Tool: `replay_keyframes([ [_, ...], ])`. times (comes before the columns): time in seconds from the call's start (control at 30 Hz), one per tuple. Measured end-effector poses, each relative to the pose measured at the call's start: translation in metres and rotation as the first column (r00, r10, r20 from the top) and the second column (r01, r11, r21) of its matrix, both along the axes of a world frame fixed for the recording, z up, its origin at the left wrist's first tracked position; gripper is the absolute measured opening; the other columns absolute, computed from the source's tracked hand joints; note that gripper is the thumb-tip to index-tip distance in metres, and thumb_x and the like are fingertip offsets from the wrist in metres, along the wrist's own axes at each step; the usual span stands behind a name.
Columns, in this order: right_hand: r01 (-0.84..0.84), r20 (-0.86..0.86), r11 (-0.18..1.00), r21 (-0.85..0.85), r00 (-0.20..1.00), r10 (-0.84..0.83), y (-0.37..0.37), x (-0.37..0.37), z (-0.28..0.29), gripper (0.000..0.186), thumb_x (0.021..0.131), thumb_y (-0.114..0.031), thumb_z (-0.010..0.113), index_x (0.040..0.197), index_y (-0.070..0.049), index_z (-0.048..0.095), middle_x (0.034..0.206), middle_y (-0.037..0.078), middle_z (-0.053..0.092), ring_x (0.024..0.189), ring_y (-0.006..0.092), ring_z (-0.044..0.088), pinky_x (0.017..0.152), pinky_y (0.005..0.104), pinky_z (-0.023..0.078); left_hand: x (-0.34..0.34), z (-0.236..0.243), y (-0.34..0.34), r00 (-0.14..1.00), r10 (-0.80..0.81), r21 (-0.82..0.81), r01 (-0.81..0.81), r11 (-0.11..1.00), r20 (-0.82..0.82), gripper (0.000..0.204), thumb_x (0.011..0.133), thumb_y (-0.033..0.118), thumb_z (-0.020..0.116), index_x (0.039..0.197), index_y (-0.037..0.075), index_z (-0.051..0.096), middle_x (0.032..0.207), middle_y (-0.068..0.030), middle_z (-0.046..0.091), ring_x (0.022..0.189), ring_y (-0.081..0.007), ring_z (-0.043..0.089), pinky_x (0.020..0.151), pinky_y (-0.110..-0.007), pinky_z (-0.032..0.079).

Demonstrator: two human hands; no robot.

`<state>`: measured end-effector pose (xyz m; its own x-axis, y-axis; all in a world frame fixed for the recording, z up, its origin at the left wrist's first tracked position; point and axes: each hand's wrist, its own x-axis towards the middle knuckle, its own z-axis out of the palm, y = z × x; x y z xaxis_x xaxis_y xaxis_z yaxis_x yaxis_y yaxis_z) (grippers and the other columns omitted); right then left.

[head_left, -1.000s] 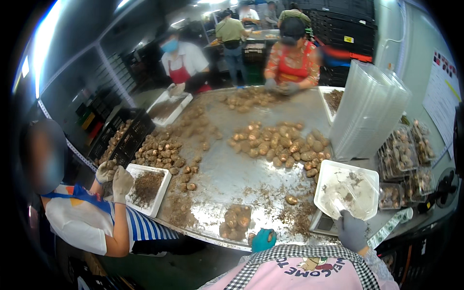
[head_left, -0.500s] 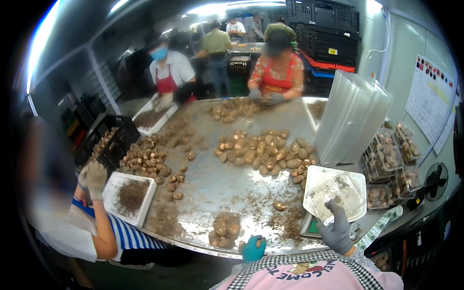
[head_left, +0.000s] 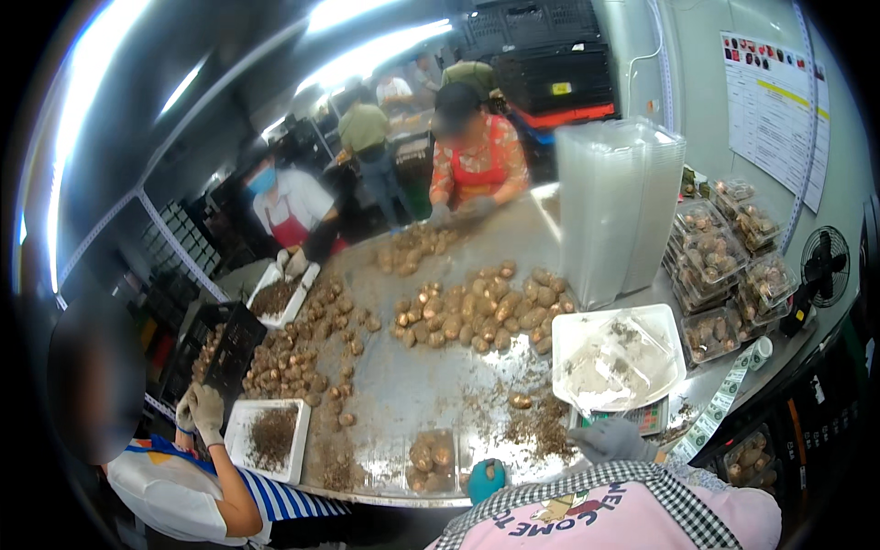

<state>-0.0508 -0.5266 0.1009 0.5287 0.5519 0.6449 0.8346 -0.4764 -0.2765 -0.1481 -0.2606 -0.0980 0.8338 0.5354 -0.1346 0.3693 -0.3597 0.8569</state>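
My left hand [head_left: 487, 481], in a teal glove, is closed around a small brown taro [head_left: 496, 471] at the table's near edge. Just left of it sits a clear plastic box [head_left: 431, 462] with several taros inside. My right hand [head_left: 612, 440], gloved in grey, hovers at the front of the scale [head_left: 646, 420] with its fingers stretched leftward and nothing visible in them. A white tray [head_left: 561, 353] rests on that scale, and a clear plastic container [head_left: 623, 353] lies in it. One loose taro [head_left: 520, 401] is on the table between my hands and the big pile.
A taro heap [head_left: 477, 312] spreads mid-table. Stacked clear containers [head_left: 610, 211] tower behind the tray. Filled boxes [head_left: 710, 247], a label roll [head_left: 724, 399] and a black fan [head_left: 825, 266] stand right. Co-workers stand left and across, beside a black crate [head_left: 234, 348] and soil trays [head_left: 298, 431].
The view has turned and shifted. My right hand has drawn back from the clear container in the white tray, down to the scale's front. My left hand still holds a taro.
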Motion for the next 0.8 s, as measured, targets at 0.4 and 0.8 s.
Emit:
replay_keyframes([
  [0.4,0.003,-0.032,0.979,0.204,0.999,0.003,-0.009,0.010,0.047,0.026,0.074,-0.014,0.071,0.100,-0.010,0.066,0.088,0.006,0.066,0.081,0.0255,0.065,0.071,0.0371,0.050,0.026,0.008,-0.008,0.999,0.025,-0.212,-0.018,0.977,0.030,0.029,0.090,0.031,0.064,0.102,0.005,0.066,0.089,-0.0122,0.067,0.079,-0.0228,0.064,0.071,-0.036,0.051],
  [0.8,0.151,-0.023,0.965,0.216,0.988,-0.150,-0.027,0.004,0.052,0.031,0.072,-0.004,0.069,0.102,-0.006,0.062,0.093,0.009,0.065,0.083,0.0297,0.062,0.075,0.0401,0.051,0.006,0.020,-0.004,1.000,0.019,-0.218,-0.023,0.976,-0.021,0.026,0.092,0.027,0.061,0.101,0.003,0.063,0.082,-0.0117,0.066,0.069,-0.0189,0.063,0.061,-0.034,0.051],
])
